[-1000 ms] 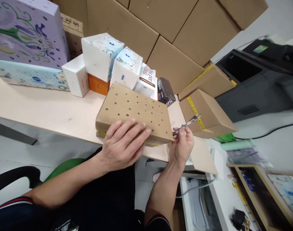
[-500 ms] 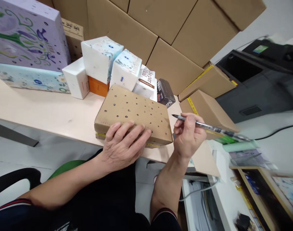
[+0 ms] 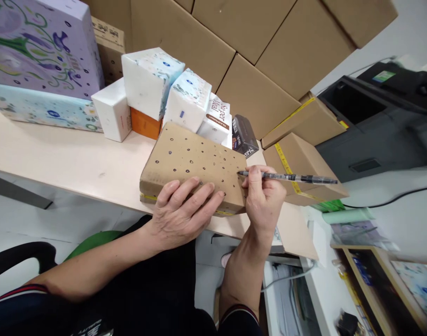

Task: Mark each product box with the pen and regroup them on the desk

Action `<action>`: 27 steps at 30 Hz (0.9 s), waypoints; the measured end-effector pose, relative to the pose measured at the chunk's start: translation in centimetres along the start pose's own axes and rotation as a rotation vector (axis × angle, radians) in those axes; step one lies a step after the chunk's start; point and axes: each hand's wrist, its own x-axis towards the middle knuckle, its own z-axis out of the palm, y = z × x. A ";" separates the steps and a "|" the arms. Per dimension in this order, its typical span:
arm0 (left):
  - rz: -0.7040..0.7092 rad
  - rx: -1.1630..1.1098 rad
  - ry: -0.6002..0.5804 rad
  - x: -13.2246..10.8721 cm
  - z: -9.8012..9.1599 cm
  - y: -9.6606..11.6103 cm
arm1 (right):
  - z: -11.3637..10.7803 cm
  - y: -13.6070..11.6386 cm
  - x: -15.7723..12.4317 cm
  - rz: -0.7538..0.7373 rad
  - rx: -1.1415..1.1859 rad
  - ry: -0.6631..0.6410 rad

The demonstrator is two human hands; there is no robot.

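A brown cardboard box [image 3: 199, 161], its top dotted with small drawn circles, lies near the front edge of the table. My left hand [image 3: 185, 210] rests on the box's near edge, fingers spread over the top; the thumb is hidden. In my right hand [image 3: 264, 196] a pen [image 3: 297, 178] with a dark tip is pinched between thumb and fingers. The pen slants almost level, its tip at the right part of the box top, touching or just above it.
Behind the box stand white floral boxes [image 3: 152, 84], an orange box [image 3: 145, 122] and a dark box [image 3: 244, 135]. A purple box [image 3: 41, 51] sits at the left on a light blue box [image 3: 48, 112]. Large cartons [image 3: 181, 51] wall the back; taped cartons [image 3: 297, 163] stand right.
My right hand has moved left with the pen, bringing its tip from beside the box onto or just over the box top. My left hand keeps its place on the box.
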 end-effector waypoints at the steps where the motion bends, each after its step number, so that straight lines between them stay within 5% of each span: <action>1: 0.001 0.006 -0.001 0.0 0.0 0.0 | 0.0 0.0 0.0 -0.001 -0.005 -0.006; 17: 0.003 0.014 0.000 -0.1 0.1 -0.1 | 0.0 0.3 0.1 -0.020 0.013 -0.021; 27: 0.053 0.031 0.081 -0.7 0.9 -0.7 | -0.9 2.6 -0.9 0.217 0.319 0.306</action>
